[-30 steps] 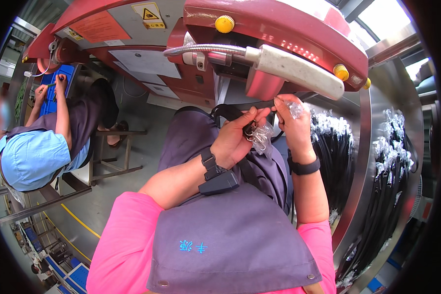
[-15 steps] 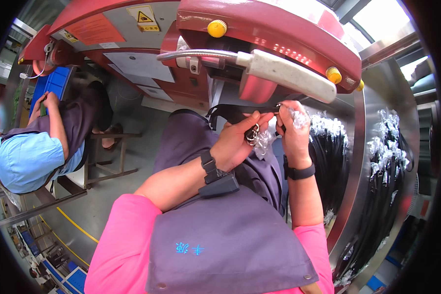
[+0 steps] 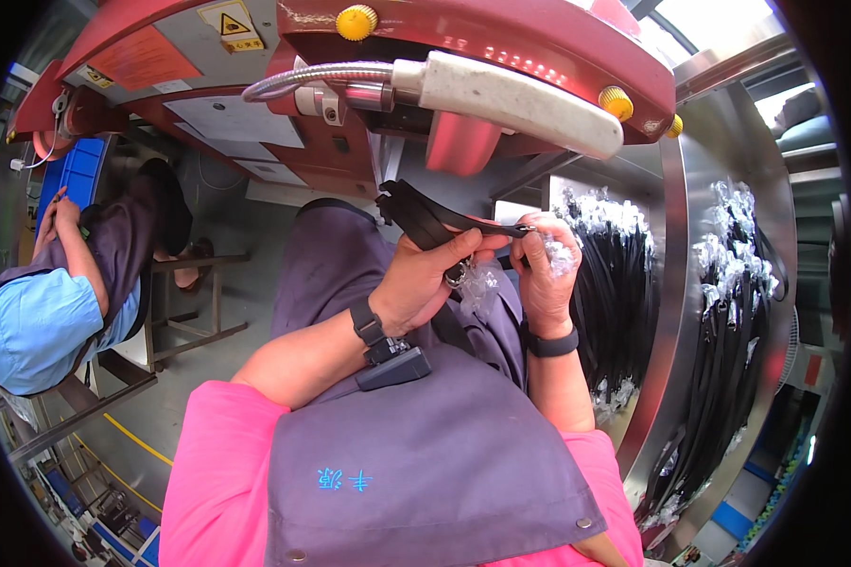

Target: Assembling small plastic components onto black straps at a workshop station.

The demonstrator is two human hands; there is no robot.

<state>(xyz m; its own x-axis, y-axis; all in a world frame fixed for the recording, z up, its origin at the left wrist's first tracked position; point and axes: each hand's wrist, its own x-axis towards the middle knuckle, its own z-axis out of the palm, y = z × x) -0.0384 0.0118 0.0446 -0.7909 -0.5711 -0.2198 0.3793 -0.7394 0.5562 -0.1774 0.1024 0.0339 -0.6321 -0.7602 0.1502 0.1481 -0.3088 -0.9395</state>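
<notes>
A black strap (image 3: pixel 416 215) is held over my lap, its doubled length rising to the left of my fingers. My left hand (image 3: pixel 425 274) is closed round its middle, thumb on top. Below that hand dangle a metal clasp and clear plastic wrap (image 3: pixel 479 288). My right hand (image 3: pixel 545 279) pinches the strap's right end, where a small metal fitting shows. More clear plastic (image 3: pixel 560 255) bunches at the right fingers. Both hands are close together, below the red machine's light-coloured handle (image 3: pixel 520 104).
A red machine (image 3: pixel 482 42) with yellow knobs spans the top. To the right, many black straps (image 3: pixel 615 293) with plastic-wrapped ends hang beside a metal rail, and another bundle (image 3: pixel 733 350) lies farther right. At left, a co-worker in a blue shirt (image 3: pixel 57 326) sits near a blue bin (image 3: pixel 80 175).
The view has shifted a little. The strap's free part left of my left hand now stands higher and fans out more. Both hands keep their grip.
</notes>
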